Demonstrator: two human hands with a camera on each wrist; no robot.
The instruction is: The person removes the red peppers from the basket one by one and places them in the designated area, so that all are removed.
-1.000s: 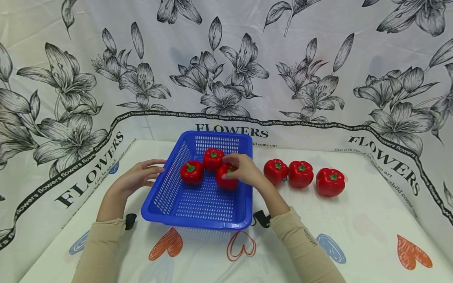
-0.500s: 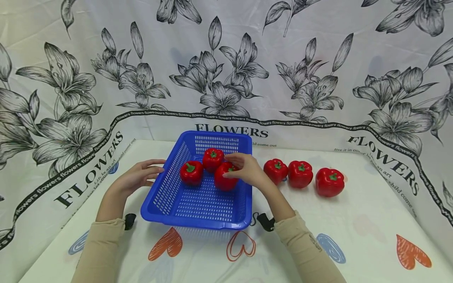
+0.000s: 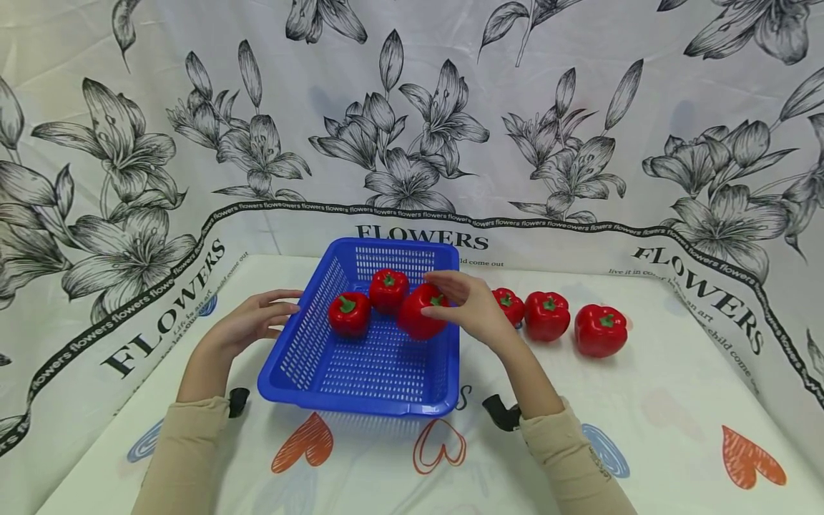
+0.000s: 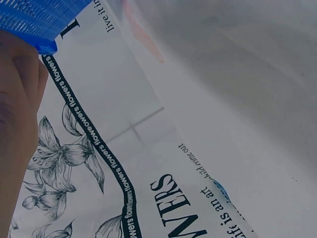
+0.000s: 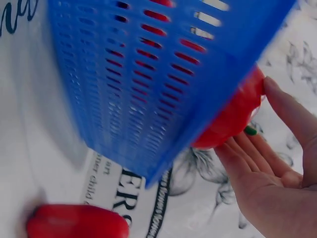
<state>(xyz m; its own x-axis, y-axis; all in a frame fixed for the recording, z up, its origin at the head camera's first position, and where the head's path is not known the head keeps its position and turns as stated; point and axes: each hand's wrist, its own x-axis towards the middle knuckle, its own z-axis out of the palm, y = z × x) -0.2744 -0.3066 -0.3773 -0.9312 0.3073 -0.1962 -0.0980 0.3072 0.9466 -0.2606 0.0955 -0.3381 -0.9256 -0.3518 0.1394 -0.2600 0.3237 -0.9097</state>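
My right hand (image 3: 468, 306) grips a red bell pepper (image 3: 417, 315) between thumb and fingers, raised at the right side of a blue plastic basket (image 3: 350, 405). In the right wrist view, this pepper (image 5: 233, 119) shows beyond the basket's rim, its green stem by the fingers. Two more bell peppers sit inside, one at the left (image 3: 350, 316) and one farther back (image 3: 388, 290). My left hand (image 3: 254, 322) has its fingers loosely bent right at the basket's left rim. The left wrist view catches part of that hand (image 4: 17, 99) beside the basket's edge.
Right of the basket, three red bell peppers stand in a row on the cloth: one partly behind my right hand (image 3: 508, 304), a middle one (image 3: 547, 316) and an outer one (image 3: 600, 331). A flower-printed curtain (image 3: 412, 107) hangs behind.
The right hand has lifted its bell pepper from inside the basket and shifted right, toward the right rim. The left hand and the basket stay in place.
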